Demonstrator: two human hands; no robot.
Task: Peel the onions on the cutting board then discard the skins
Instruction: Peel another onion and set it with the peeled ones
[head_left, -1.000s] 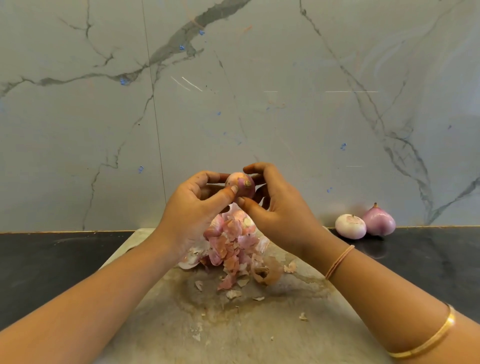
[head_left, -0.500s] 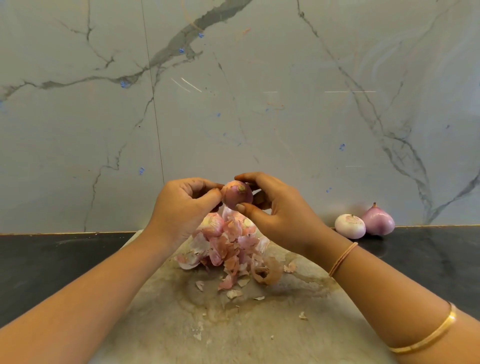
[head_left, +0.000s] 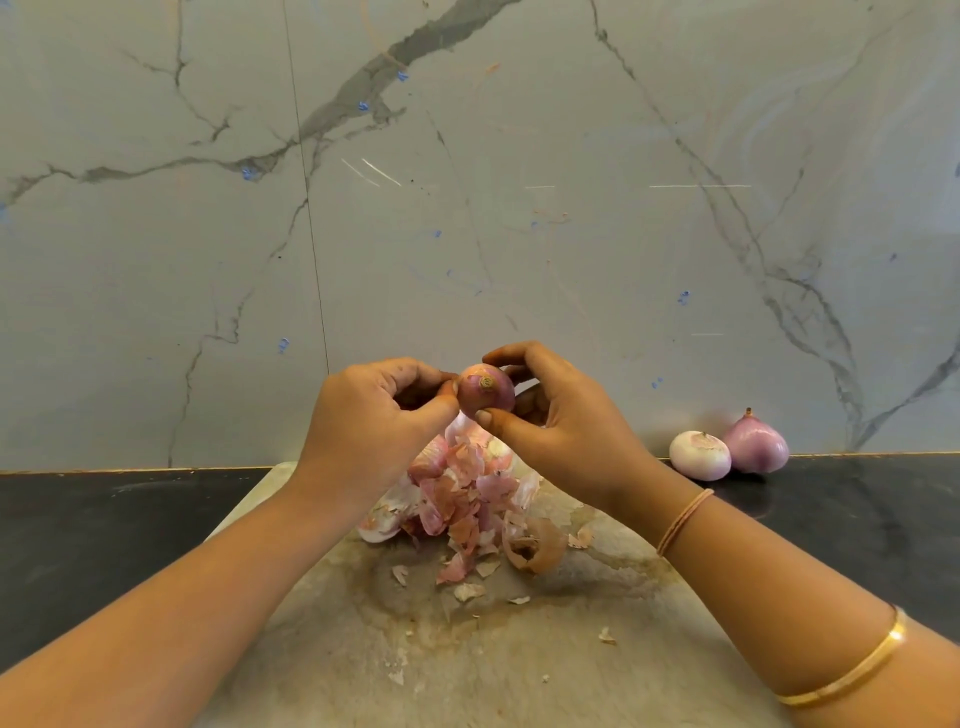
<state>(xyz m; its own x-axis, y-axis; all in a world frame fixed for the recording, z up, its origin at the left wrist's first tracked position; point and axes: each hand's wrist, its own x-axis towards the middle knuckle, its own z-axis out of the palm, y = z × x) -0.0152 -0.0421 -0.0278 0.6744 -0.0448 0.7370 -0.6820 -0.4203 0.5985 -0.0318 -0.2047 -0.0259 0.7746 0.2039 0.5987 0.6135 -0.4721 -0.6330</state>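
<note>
Gripping onion (head_left: 485, 392) in curled right hand (head_left: 566, 431), thumb below, fingers over the top; pinching its left edge with left hand (head_left: 363, 421) fingertips. Held in air above skins (head_left: 467, 493) heaped on board (head_left: 519, 670). Well apart from white onion (head_left: 700, 455) and purple onion (head_left: 756, 440), touching each other on counter (head_left: 857, 519) at right.

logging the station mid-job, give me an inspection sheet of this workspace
surface: stained cutting board on a black counter
job's things: onion held above the board; skin pile beneath it; pale onion and purple onion side by side on the counter
clutter: skin flakes scattered on the board
grippers: right hand grips the onion; left hand pinches at its side
cables: nothing seen
surroundings: marble wall
</note>
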